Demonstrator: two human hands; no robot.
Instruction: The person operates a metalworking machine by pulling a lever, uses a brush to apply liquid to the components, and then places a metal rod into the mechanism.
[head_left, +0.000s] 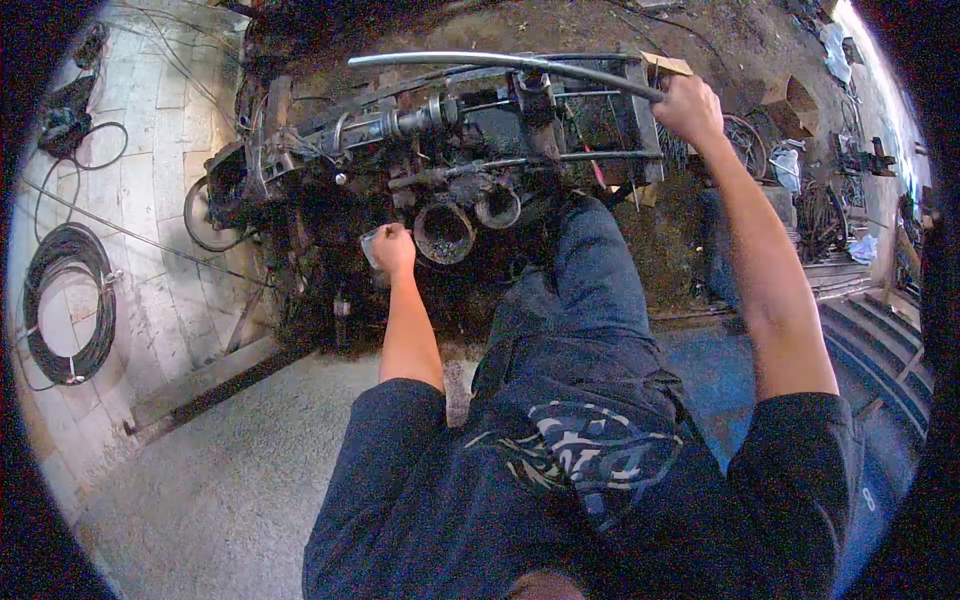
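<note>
My right hand grips the end of a long curved metal pipe that runs left over a greasy engine-like machine. My left hand is closed around a small clear cup, held low beside two round dark openings on the front of the machine. My leg in dark trousers reaches toward the machine.
A coiled black cable lies on the tiled floor at the left, with more wires above it. A metal bar lies on the floor. Scrap and boxes crowd the upper right; steps descend on the right.
</note>
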